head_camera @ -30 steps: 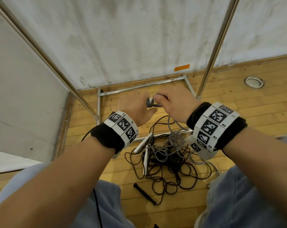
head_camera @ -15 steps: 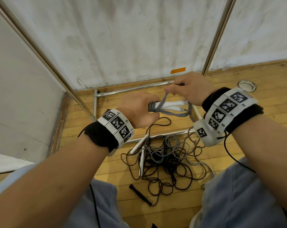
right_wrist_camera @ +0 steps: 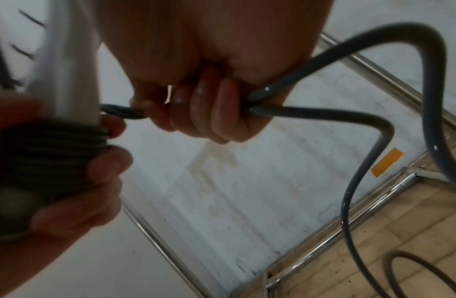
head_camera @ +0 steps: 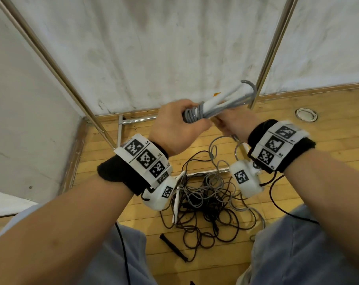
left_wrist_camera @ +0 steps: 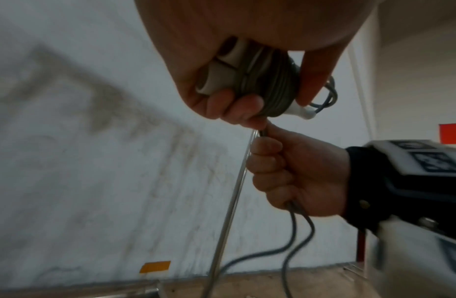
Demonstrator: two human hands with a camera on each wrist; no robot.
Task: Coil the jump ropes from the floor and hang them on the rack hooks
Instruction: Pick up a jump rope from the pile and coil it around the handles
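the left hand (head_camera: 175,128) is clenched around the white handles (head_camera: 219,100) of a grey jump rope (head_camera: 195,115), with several turns of cord already wound tight round them right at the grip. the handles' long axis runs up and away to the right from that fist, toward the rack's right upright pole (head_camera: 267,58). the right hand (head_camera: 234,123) sits just beside and slightly below, fist closed on the loose grey cord, which leaves the bundle, passes through that grip and drops to the tangle of ropes on the floor (head_camera: 207,200). so the free cord lies on the right hand's side, at right angles to the handles, and i'd judge the next wrap has to circle that axis. the rack hooks aren't in view.
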